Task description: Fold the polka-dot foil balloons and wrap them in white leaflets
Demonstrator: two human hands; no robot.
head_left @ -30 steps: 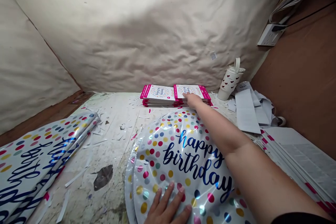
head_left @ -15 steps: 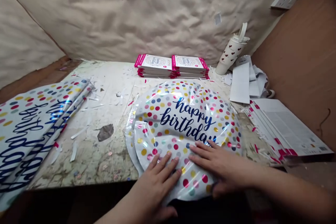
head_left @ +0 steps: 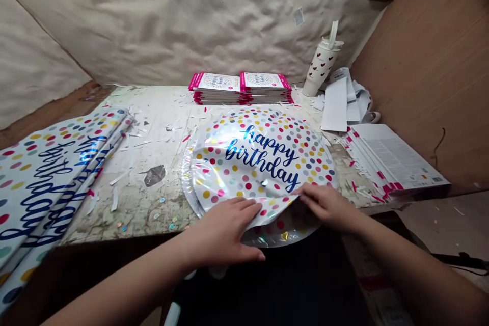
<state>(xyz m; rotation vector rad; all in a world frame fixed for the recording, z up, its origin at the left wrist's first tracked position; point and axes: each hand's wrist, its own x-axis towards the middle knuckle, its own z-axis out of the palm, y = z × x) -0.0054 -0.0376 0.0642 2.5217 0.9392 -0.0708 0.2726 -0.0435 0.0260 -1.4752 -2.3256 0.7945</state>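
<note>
A round white foil balloon (head_left: 252, 163), flat, with coloured dots and "happy birthday" in blue, lies over at least one more like it at the table's front edge. My right hand (head_left: 324, 206) pinches the near right edge of the top balloon and lifts it a little, so the dotted foil balloon beneath (head_left: 284, 234) shows. On the near left part of the top balloon rests my left hand (head_left: 229, 229), fingers stretched out and thumb apart.
Folded dotted foil balloons (head_left: 53, 178) lie at the left. Two stacks of pink-edged packs (head_left: 217, 84) stand at the back, beside a white tumbler (head_left: 321, 66). White paper pieces (head_left: 336, 107) and printed cards (head_left: 401, 155) lie right. Paper scraps (head_left: 122, 175) litter the table (head_left: 137, 224).
My right hand has gone from lying flat on the balloon to pinching its near edge, which is now raised. The left hand stays flat on the foil. The view has shifted slightly.
</note>
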